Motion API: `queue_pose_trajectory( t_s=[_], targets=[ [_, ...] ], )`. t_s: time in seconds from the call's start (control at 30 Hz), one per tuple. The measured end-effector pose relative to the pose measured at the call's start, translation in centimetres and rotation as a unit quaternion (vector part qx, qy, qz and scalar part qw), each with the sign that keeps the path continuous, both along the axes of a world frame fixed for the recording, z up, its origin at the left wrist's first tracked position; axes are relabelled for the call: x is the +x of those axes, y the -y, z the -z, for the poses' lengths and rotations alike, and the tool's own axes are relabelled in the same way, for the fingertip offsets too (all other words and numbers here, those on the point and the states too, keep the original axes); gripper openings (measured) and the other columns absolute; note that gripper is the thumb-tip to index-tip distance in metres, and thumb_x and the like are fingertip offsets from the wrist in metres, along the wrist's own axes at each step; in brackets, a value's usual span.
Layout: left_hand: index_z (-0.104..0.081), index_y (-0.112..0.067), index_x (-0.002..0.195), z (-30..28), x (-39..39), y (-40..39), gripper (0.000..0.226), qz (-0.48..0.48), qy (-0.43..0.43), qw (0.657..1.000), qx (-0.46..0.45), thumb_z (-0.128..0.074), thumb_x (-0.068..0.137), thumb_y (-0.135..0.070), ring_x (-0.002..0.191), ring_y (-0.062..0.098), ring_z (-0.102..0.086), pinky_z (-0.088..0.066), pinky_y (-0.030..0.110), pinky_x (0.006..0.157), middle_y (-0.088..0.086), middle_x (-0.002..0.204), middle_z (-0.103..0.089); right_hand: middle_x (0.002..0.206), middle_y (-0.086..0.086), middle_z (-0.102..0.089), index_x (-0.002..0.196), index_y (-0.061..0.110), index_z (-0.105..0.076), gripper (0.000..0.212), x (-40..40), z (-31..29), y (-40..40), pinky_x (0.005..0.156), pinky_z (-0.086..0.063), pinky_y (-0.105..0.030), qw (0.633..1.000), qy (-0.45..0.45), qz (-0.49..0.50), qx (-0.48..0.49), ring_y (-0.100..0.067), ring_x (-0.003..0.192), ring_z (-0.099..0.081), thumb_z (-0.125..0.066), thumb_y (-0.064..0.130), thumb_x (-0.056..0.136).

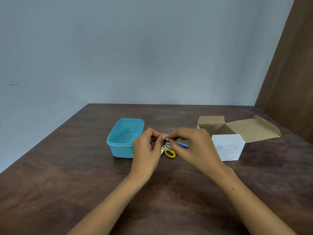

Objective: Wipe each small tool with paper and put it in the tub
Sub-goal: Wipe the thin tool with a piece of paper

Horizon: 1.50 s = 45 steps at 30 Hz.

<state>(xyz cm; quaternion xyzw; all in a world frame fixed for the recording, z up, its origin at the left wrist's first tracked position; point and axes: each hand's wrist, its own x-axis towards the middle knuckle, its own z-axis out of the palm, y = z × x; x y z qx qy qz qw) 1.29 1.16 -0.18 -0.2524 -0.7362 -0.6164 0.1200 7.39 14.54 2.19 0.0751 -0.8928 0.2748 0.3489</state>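
Note:
A turquoise tub (116, 146) stands open on the dark wooden table, and I see nothing inside it. Just right of it my left hand (147, 146) and my right hand (191, 146) meet above the table. Between their fingertips both pinch a small pale thing (167, 136), likely paper; most of it is hidden by the fingers. Below the hands lie scissors with yellow handles (169, 152) and a blue pen (182, 144), partly covered by my right hand. What else lies under the hands I cannot tell.
An open cardboard box (237, 131) with a white front and a printed label stands to the right of my hands, its lid flap spread toward the back right. The table (67, 175) meets a grey wall behind; a brown panel rises at the right.

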Motion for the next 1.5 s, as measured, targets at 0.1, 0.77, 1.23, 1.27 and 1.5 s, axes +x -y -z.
queue_pose_trajectory(
  t_s=[0.1,0.77,1.23,1.27,1.5],
  targets=[
    [-0.064,-0.009,0.080,-0.1,0.0,0.1,0.009,-0.008,-0.005,1.000,-0.003,-0.062,0.089,-0.013,0.077,0.015,-0.070,-0.058,0.040,0.074,0.005,0.079,-0.071,0.079,0.017,-0.072,0.086,0.027,-0.072,0.016,-0.1,-0.2,-0.1,0.071,-0.056,-0.038,0.997,0.029,-0.025,-0.074,-0.001,0.079,-0.068,-0.057,0.031,0.082],
    [-0.059,-0.011,0.077,0.6,0.2,-0.3,0.015,0.035,0.024,0.999,-0.020,-0.060,0.091,-0.017,0.078,0.020,-0.069,-0.054,0.052,0.074,0.007,0.080,-0.070,0.072,0.017,-0.062,0.085,0.027,-0.048,0.030,-0.5,0.7,-0.1,0.065,-0.055,-0.037,0.998,0.023,0.018,-0.055,-0.005,0.072,-0.064,-0.076,0.022,0.074],
    [-0.060,-0.010,0.079,0.2,-0.1,-0.2,0.015,0.071,0.073,0.995,0.021,-0.060,0.091,-0.018,0.081,0.024,-0.071,-0.055,0.053,0.081,0.011,0.082,-0.072,0.069,0.014,-0.069,0.081,0.028,-0.048,0.037,-0.5,0.2,-0.5,0.063,-0.056,-0.039,0.995,0.045,0.021,-0.085,-0.001,0.065,-0.066,-0.079,0.017,0.067],
    [-0.060,-0.013,0.077,0.3,-0.1,-0.2,0.015,0.074,0.072,0.994,0.019,-0.061,0.091,-0.019,0.081,0.026,-0.071,-0.054,0.055,0.080,0.011,0.082,-0.072,0.067,0.015,-0.068,0.082,0.029,-0.048,0.035,-0.6,0.2,-0.3,0.062,-0.056,-0.039,0.995,0.032,0.025,-0.090,-0.003,0.065,-0.066,-0.078,0.018,0.068],
    [-0.059,-0.002,0.093,-0.4,0.4,-0.5,0.015,0.112,0.119,0.981,0.109,-0.063,0.088,-0.016,0.082,0.021,-0.071,-0.059,0.030,0.073,0.013,0.084,-0.071,0.069,0.002,-0.071,0.082,0.019,-0.049,0.034,-0.5,-0.4,0.4,0.062,-0.057,-0.029,0.972,0.014,0.007,-0.236,-0.010,0.063,-0.068,-0.079,0.009,0.068]
  ],
)
